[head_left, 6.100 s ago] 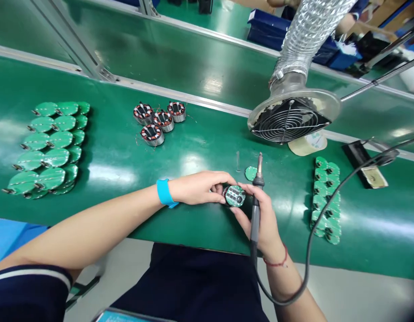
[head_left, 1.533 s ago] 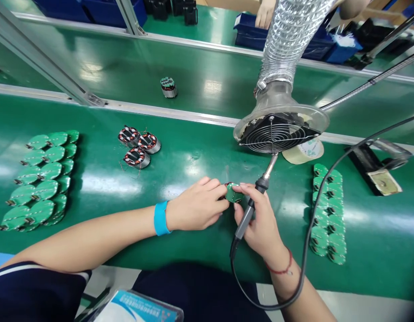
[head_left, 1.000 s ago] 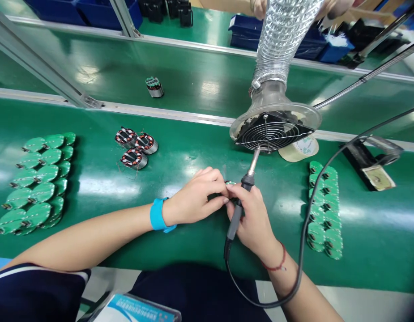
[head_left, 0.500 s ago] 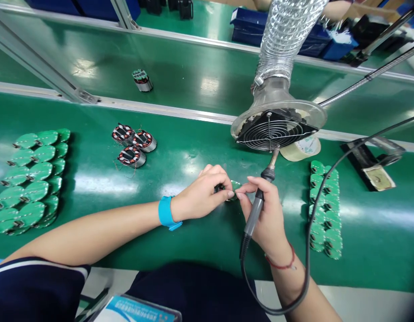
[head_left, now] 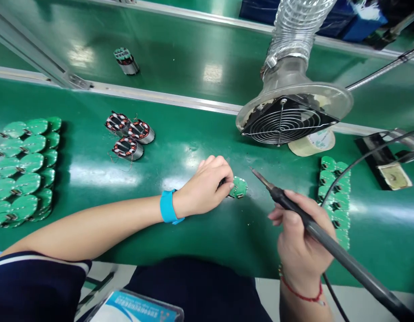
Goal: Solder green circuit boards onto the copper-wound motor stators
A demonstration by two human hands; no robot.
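Note:
My left hand [head_left: 208, 185] is closed around a motor stator, most of it hidden by my fingers. The green round circuit board [head_left: 239, 187] on its end faces right and shows past my fingertips. To the right, my right hand [head_left: 302, 232] grips a soldering iron [head_left: 290, 203] like a pen. The bare metal tip of the iron points up and left, a short way right of the board and apart from it. Three wound stators [head_left: 128, 148] with loose wire ends stand together at the left, beyond my left forearm.
Stacked green boards [head_left: 28, 163] lie at far left, and more boards [head_left: 343, 212] at right. A fume extractor [head_left: 282, 120] hangs over the bench, with a tape roll [head_left: 316, 142] behind it. An iron stand with sponge [head_left: 394, 175] is far right. Another stator [head_left: 126, 61] stands beyond the rail.
My right hand has moved right, away from the board, and swung the soldering iron so its tip now points left toward it. My left hand keeps its hold. The view has shifted slightly.

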